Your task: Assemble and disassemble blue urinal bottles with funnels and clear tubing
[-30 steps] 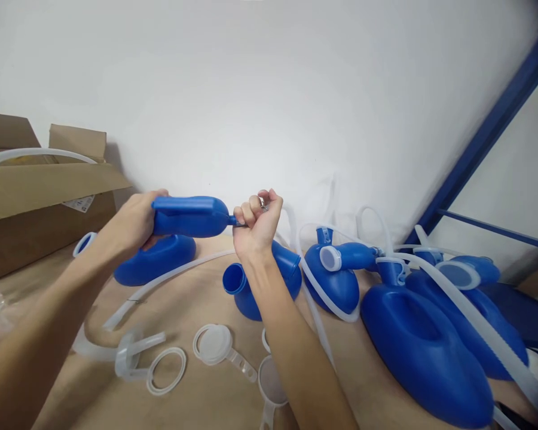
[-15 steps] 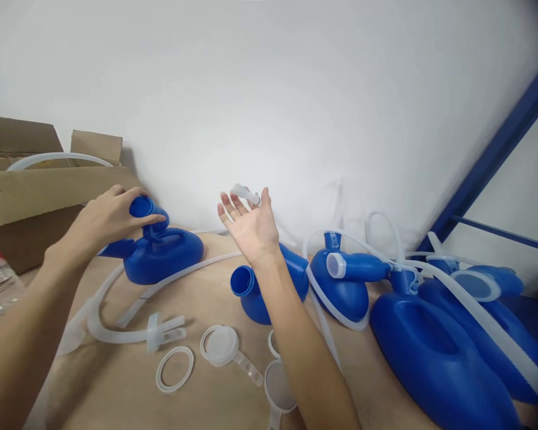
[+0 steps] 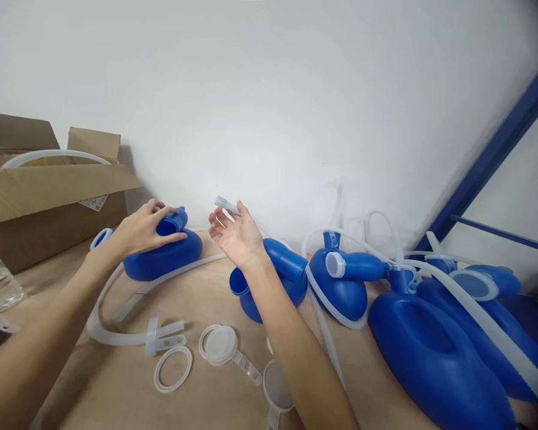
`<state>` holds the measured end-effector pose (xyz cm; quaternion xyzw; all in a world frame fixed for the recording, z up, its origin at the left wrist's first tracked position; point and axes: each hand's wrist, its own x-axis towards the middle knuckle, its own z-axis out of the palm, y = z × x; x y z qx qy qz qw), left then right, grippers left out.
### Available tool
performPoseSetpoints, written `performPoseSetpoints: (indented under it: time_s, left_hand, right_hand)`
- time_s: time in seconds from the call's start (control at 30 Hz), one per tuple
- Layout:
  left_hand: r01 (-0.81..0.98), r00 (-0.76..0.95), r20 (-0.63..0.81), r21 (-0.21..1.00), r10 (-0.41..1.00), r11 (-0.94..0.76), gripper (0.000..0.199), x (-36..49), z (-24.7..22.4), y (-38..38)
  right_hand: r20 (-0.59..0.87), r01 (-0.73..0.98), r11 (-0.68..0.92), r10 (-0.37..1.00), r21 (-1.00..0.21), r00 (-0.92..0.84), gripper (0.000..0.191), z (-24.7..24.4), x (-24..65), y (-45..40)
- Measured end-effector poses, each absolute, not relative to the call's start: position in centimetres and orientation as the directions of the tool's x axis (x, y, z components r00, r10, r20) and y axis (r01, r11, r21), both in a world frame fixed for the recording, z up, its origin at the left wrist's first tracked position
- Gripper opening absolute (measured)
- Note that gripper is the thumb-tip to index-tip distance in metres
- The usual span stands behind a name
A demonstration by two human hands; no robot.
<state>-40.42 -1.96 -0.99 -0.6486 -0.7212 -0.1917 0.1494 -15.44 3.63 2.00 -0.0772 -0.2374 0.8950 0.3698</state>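
My left hand (image 3: 146,230) is curved round the mouth of a small blue piece (image 3: 173,222), which stands over a blue bottle (image 3: 164,258) at the left. Near the middle my right hand (image 3: 237,233) is raised, palm up, and pinches a small translucent white piece (image 3: 226,205) between thumb and fingers. Under my right forearm lies another blue bottle (image 3: 291,269) with an open round mouth. A white tube with a slotted end (image 3: 152,337), a white ring (image 3: 173,369) and a round white cap with a strap (image 3: 221,345) lie in front.
Several blue bottles (image 3: 434,352) with white tubes stand on the right of the table (image 3: 197,406). An open cardboard box (image 3: 63,221) and a clear plastic bottle (image 3: 0,280) are at the left. Blue metal bars (image 3: 488,155) rise at the right.
My left hand has moved right with the small blue piece, which now tilts differently. My right hand has shifted left and slightly down, with the white piece.
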Motion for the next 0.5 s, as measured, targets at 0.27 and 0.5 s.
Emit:
performPoseSetpoints:
  time_s: [0.27, 0.5]
  left_hand:
    - [0.947, -0.144, 0.254, 0.314, 0.956, 0.059, 0.102, -42.8, -2.1, -1.5]
    - [0.924, -0.309, 0.315, 0.321, 0.898, 0.206, 0.102, -41.8, -2.6, -1.0]
  right_hand:
    - [0.055, -0.634, -0.596, 0.705, -0.493, -0.707, 0.029, 2.2, -15.2, 3.7]
    - [0.053, -0.642, -0.59, 0.714, -0.49, -0.698, 0.027, 2.1, -15.2, 3.7]
